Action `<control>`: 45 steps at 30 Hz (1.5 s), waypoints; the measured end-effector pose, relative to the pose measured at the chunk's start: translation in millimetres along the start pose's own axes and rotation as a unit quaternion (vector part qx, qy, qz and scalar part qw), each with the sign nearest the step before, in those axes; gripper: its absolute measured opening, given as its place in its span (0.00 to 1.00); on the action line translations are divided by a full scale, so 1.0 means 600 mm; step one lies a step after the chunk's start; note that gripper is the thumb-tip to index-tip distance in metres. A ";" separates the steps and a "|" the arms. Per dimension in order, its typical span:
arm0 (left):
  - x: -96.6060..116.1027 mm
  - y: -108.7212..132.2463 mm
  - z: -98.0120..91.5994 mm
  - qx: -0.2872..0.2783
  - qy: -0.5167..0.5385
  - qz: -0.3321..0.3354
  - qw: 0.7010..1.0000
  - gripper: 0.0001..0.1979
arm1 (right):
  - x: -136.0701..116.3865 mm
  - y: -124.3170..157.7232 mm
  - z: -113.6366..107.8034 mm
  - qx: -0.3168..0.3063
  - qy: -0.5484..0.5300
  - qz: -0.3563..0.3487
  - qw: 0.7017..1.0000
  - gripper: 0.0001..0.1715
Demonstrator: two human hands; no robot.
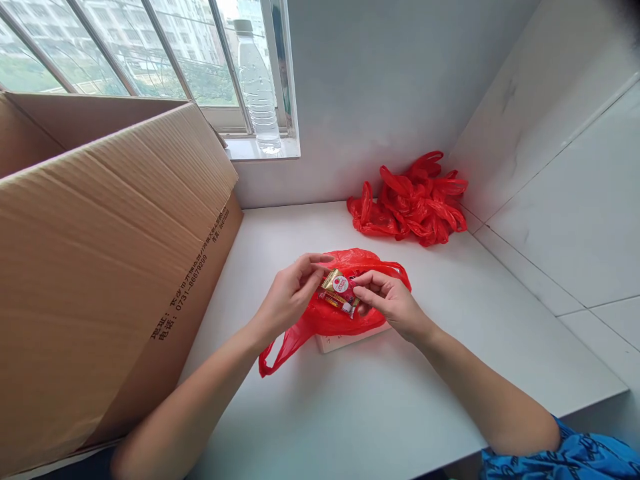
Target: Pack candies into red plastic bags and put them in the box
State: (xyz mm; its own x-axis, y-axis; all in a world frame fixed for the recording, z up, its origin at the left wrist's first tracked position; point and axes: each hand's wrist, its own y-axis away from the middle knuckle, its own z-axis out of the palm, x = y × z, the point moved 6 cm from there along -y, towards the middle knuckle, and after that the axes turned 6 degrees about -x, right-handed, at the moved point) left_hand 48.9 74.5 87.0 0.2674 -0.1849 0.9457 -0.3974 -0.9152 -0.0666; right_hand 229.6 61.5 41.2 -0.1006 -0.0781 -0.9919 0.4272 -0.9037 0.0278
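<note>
A red plastic bag lies on the white counter, partly over a flat white object. My left hand pinches the bag's upper edge by its mouth. My right hand holds small wrapped candies, gold, red and pink, at the bag's opening. Both hands meet over the bag. One handle loop of the bag trails toward me at the lower left.
A large open cardboard box stands along the left. A pile of red plastic bags sits at the back right corner against white tiled walls. A clear water bottle stands on the window sill.
</note>
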 end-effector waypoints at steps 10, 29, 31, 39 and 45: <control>0.003 0.001 0.016 -0.061 0.112 -0.026 0.992 0.18 | -0.008 0.004 0.005 0.002 0.028 -0.035 0.999 0.13; 0.010 0.003 0.006 -0.045 -0.016 0.058 0.997 0.07 | -0.006 0.000 0.002 -0.001 -0.009 -0.048 0.999 0.18; 0.009 0.002 0.006 -0.040 -0.008 0.047 0.998 0.08 | -0.005 0.000 0.002 0.000 0.009 -0.054 0.998 0.17; -0.006 0.000 0.018 -0.101 -0.150 0.010 0.983 0.10 | -0.012 0.003 -0.019 0.029 0.216 -0.066 0.974 0.19; -0.028 0.000 0.025 -0.080 -0.436 0.038 0.896 0.13 | -0.023 -0.002 -0.048 0.124 0.452 -0.127 0.874 0.16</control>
State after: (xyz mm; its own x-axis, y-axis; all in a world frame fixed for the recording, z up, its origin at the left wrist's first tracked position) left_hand 57.6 71.9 66.4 0.7903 -0.5174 0.3283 -0.5456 -0.8380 -0.0072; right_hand 256.3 75.9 51.3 0.6357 0.4015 -0.6593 0.2756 -0.9159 -0.2920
